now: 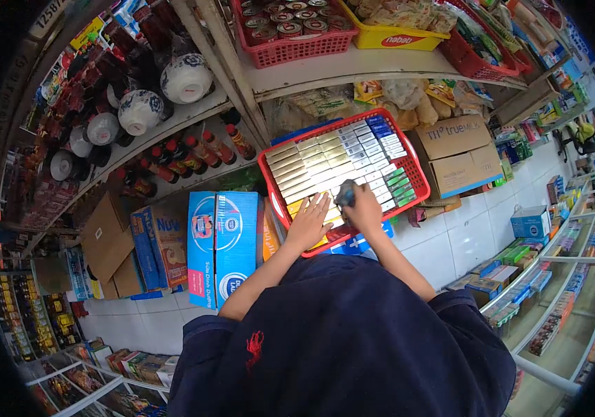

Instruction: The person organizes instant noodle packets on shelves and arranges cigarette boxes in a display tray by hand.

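Note:
A red plastic basket (419,167) holds rows of small boxes, gold ones (290,169) at the left, white and blue ones (374,142) at the right and green ones (400,186) at the lower right. My left hand (309,221) lies with its fingers spread on the boxes near the basket's front edge, holding nothing. To its right, my right hand (361,207) is closed around a dark object (346,193), held over the white boxes. The object is blurred, and I cannot make out what it is.
Blue cartons (222,243) stand left of the basket, and a brown carton (461,156) stands right of it. Above is a shelf (381,69) with a red basket of cans (297,52). Bowls (141,112) and bottles (193,154) fill shelves at the left. A glass case (555,278) is at the right.

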Demonstrator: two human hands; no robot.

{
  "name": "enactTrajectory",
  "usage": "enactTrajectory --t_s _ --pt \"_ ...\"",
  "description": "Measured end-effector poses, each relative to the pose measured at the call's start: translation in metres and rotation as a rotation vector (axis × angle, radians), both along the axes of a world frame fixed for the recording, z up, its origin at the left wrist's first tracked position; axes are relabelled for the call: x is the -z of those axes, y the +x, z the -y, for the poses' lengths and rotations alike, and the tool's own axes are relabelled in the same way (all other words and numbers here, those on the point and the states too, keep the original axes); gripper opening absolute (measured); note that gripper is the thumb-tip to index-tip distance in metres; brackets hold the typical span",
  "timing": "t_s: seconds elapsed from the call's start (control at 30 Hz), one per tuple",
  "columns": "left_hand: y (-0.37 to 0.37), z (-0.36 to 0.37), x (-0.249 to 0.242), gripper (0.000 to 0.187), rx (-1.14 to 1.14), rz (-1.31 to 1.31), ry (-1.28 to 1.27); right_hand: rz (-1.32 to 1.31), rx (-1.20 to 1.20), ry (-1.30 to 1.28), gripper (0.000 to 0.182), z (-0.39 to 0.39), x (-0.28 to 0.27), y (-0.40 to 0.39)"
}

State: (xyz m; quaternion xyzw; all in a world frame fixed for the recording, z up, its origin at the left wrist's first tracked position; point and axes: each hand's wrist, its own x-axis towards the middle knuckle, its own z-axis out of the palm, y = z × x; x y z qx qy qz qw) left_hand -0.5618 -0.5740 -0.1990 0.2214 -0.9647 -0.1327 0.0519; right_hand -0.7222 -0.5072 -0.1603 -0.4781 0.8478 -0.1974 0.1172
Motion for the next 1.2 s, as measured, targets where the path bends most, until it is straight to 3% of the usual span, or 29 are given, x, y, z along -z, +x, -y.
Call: enactTrajectory --t_s 0.07,0.33,0.4,0.53,0.63,0.77,0.93,1.0,1.07,1.2 --pt "0.0 0.001 -0.002 0.064 0.014 0.08 -0.022 -0.024 -0.202 -0.033 0.056 -0.005 0.0 0.015" --pt "0.0 0.0 -0.004 0.064 0.0 0.028 -0.011 -0.052 0.129 -0.043 0.042 -0.011 -0.002 -0.035" --pt "0.0 0.0 -0.005 0.064 -0.002 0.025 0.002 0.001 0.047 0.013 0.047 -0.011 -0.008 -0.019" --pt "0.0 0.001 -0.012 0.063 0.008 0.108 -0.032 -0.001 -0.436 0.014 0.053 -0.023 -0.008 0.014" --pt "-0.001 0.0 -0.011 0.064 0.004 0.084 -0.003 0.007 -0.323 0.086 0.055 -0.02 -0.015 0.001" --pt "0.0 0.0 -0.008 0.065 -0.011 0.034 0.028 0.001 0.01 0.03 0.053 -0.005 -0.009 -0.019" --pt "0.0 0.001 -0.013 0.065 -0.005 0.07 0.026 -0.005 -0.306 -0.016 0.053 -0.007 -0.005 0.018" --pt "-0.001 0.002 -0.013 0.065 0.002 0.122 0.017 0.035 -0.238 0.01 0.053 -0.006 -0.01 0.007" --pt "0.0 0.001 -0.004 0.065 -0.039 -0.076 0.066 0.04 -0.088 -0.013 0.051 -0.002 -0.007 -0.015" --pt "0.01 0.002 -0.001 0.075 -0.023 -0.092 0.066 0.004 0.036 -0.057 0.05 -0.001 -0.002 -0.038"
